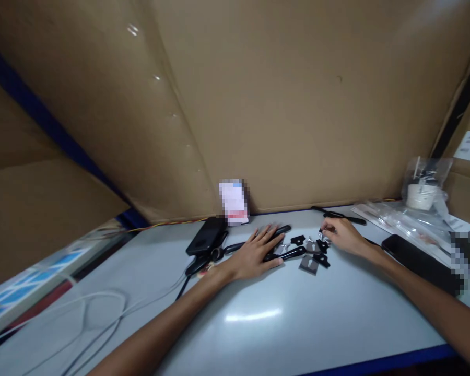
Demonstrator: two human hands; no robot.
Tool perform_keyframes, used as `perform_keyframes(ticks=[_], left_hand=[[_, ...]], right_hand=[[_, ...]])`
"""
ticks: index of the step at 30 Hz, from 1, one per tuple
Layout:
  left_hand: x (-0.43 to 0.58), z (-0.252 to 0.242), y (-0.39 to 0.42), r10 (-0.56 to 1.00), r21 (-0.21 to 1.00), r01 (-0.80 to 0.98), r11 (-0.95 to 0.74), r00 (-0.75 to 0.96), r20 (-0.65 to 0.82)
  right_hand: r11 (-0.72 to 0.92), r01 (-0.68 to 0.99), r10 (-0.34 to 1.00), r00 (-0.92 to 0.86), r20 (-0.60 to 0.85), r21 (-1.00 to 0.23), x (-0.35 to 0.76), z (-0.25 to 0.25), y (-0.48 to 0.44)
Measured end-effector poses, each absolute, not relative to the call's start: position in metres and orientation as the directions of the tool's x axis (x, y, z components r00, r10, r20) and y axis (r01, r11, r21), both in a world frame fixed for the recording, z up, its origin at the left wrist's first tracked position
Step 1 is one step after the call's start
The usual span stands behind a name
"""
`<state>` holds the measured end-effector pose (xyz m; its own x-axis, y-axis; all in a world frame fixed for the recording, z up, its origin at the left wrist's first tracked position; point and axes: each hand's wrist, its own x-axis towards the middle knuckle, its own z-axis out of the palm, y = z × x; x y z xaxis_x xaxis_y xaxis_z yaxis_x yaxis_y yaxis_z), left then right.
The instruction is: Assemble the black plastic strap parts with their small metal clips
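Observation:
My left hand [258, 250] lies flat on the table with its fingers spread, over black curved handles. One black handle [293, 254] sticks out past its fingers. My right hand [340, 233] is closed in a pinch above several small parts; whatever is between the fingertips is too small to make out. Around it lie a black notched plate [298, 240], another black plate [321, 260] and a grey square plate with a cut-out [308, 265]. A small silvery metal piece [284, 247] shows beside my left fingers.
A black box-shaped device [207, 236] with cables stands left of my left hand. Behind it a pale pack [234, 202] leans on the cardboard wall [297, 104]. To the right are a black phone [419, 263], plastic bags [399, 224] and black bars [344, 216]. White cables [121, 303] cross the left side.

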<state>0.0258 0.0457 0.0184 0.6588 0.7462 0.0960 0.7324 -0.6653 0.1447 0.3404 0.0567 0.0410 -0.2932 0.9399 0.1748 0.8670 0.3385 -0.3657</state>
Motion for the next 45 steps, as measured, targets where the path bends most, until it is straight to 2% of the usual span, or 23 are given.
perform_keyframes(ticks=[3, 6, 10, 15, 20, 22, 24, 27, 29, 31, 33, 35, 37, 39, 42, 45], left_hand=[[0.038, 0.021, 0.036, 0.767, 0.133, 0.755, -0.642, 0.636, 0.085], [0.056, 0.018, 0.021, 0.737, 0.171, 0.720, -0.672, 0.673, 0.059], [0.081, 0.014, -0.001, 0.655, 0.257, 0.620, -0.741, 0.752, 0.073], [0.095, 0.017, -0.013, 0.622, 0.297, 0.571, -0.765, 0.776, 0.109], [0.097, 0.026, -0.009, 0.681, 0.323, 0.640, -0.698, 0.732, 0.022], [0.096, 0.028, -0.007, 0.691, 0.300, 0.654, -0.694, 0.723, 0.021], [0.095, 0.030, -0.005, 0.688, 0.252, 0.652, -0.715, 0.721, 0.085], [0.090, 0.033, -0.001, 0.663, 0.169, 0.641, -0.749, 0.722, 0.197], [0.087, 0.035, 0.002, 0.661, 0.105, 0.656, -0.747, 0.716, 0.227], [0.082, 0.037, 0.005, 0.679, 0.041, 0.686, -0.726, 0.706, 0.203], [0.077, 0.038, 0.008, 0.712, 0.000, 0.719, -0.695, 0.688, 0.141], [0.073, 0.039, 0.012, 0.757, -0.023, 0.761, -0.648, 0.648, 0.084], [0.069, 0.038, 0.016, 0.800, -0.052, 0.803, -0.594, 0.596, 0.069], [0.066, 0.038, 0.021, 0.826, -0.075, 0.831, -0.551, 0.556, 0.086], [0.063, 0.036, 0.031, 0.844, -0.089, 0.853, -0.514, 0.521, 0.125], [0.059, 0.034, 0.038, 0.844, -0.092, 0.864, -0.494, 0.503, 0.185]], right_hand=[[0.406, 0.840, 0.906, -0.316, 0.283, -0.359, 0.326, 0.017, 0.049], [0.434, 0.796, 0.901, -0.383, 0.204, -0.422, 0.313, 0.001, 0.043], [0.432, 0.705, 0.878, -0.471, 0.084, -0.563, 0.299, 0.002, 0.033], [0.342, 0.448, 0.850, -0.523, 0.068, -0.826, 0.292, 0.018, 0.018], [0.158, 0.177, 0.897, -0.436, 0.067, -0.971, 0.289, 0.026, 0.024], [0.031, 0.078, 0.918, -0.398, -0.003, -0.996, 0.291, 0.027, 0.030], [-0.084, -0.002, 0.930, -0.359, -0.078, -0.996, 0.295, 0.029, 0.036], [-0.060, -0.034, 0.972, -0.228, -0.051, -0.998, 0.303, 0.031, 0.041], [0.018, 0.031, 0.991, -0.136, 0.014, -0.999, 0.307, 0.032, 0.042], [0.094, 0.165, 0.992, -0.096, 0.079, -0.982, 0.307, 0.032, 0.040], [0.243, 0.352, 0.969, -0.122, 0.213, -0.904, 0.306, 0.032, 0.036], [0.447, 0.527, 0.893, -0.212, 0.397, -0.723, 0.303, 0.032, 0.029], [0.600, 0.612, 0.789, -0.351, 0.503, -0.515, 0.300, 0.032, 0.019], [0.676, 0.627, 0.727, -0.480, 0.491, -0.388, 0.296, 0.032, 0.007], [0.732, 0.620, 0.680, -0.639, 0.361, -0.281, 0.289, 0.032, -0.010], [0.739, 0.651, 0.673, -0.698, 0.244, -0.177, 0.283, 0.033, -0.015]])
